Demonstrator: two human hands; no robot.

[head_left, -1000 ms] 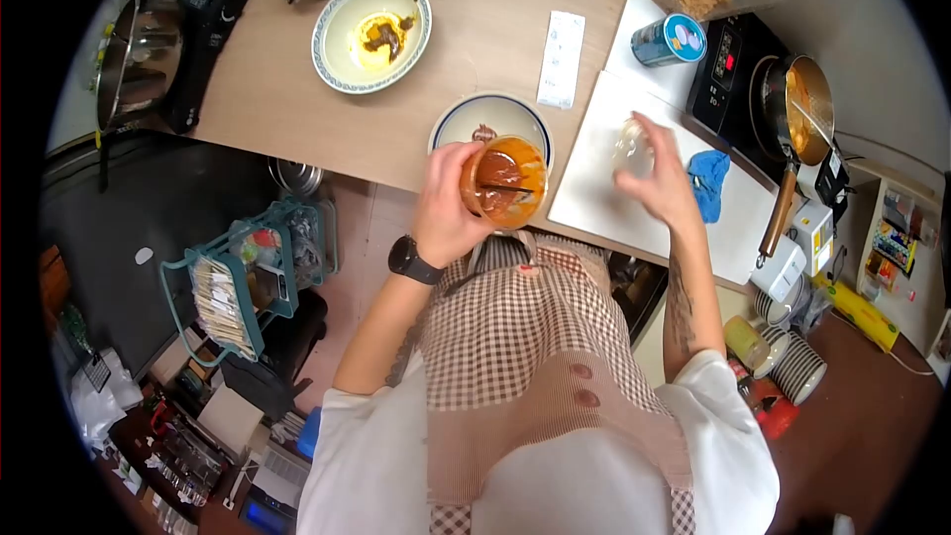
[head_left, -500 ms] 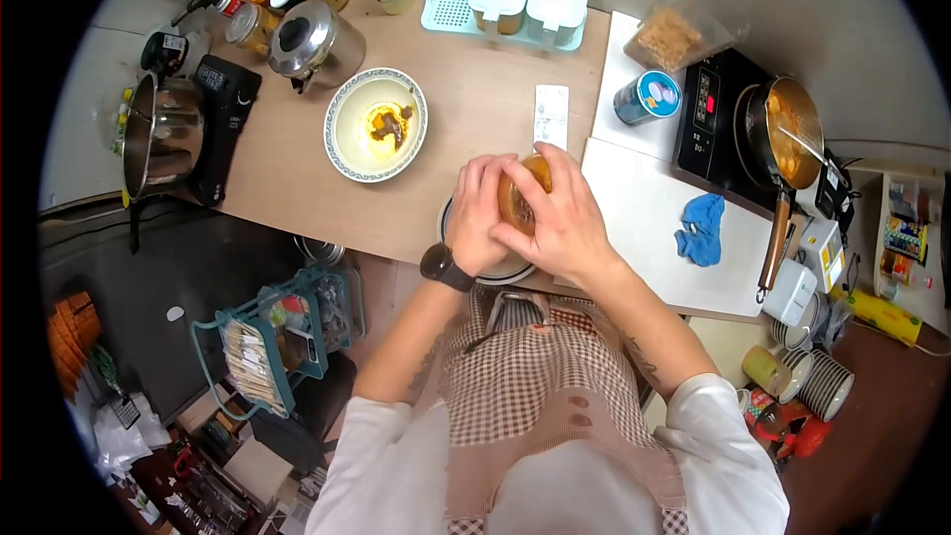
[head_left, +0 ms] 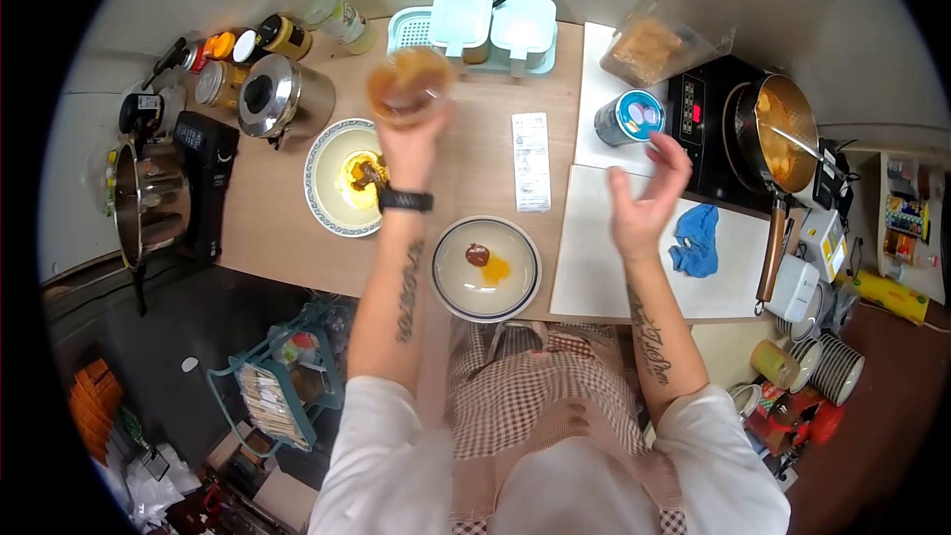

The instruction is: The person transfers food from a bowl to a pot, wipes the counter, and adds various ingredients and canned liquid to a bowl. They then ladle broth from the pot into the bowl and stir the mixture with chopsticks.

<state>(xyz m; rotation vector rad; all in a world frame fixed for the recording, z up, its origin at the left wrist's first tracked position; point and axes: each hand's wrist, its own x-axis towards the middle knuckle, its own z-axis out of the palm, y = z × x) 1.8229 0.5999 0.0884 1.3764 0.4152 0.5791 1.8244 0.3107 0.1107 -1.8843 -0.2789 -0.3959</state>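
The jar [head_left: 410, 87] of brown paste, blurred now, was clasped two-handed above the front bowl [head_left: 450, 282]; it is now held by the left hand [head_left: 410, 139] alone, near the pale caddy [head_left: 410, 28] at the back of the worktop [head_left: 464, 168]. The right hand [head_left: 646, 196] has been freed, fingers spread, near the blue tin [head_left: 632, 119]. A dark dollop [head_left: 477, 255] and orange liquid [head_left: 497, 271] are thereby exposed. The front bowl is set at the worktop's edge; room is left between patterned bowl [head_left: 325, 176] and receipt [head_left: 531, 162].

A blue cloth [head_left: 696, 241] lies on the white board [head_left: 599, 248] near the pan [head_left: 807, 114], which sits on a hob [head_left: 708, 173]. A receipt [head_left: 532, 163] lies on the counter [head_left: 475, 173]; a bottle [head_left: 342, 20] stands near a lidded pot [head_left: 282, 99].
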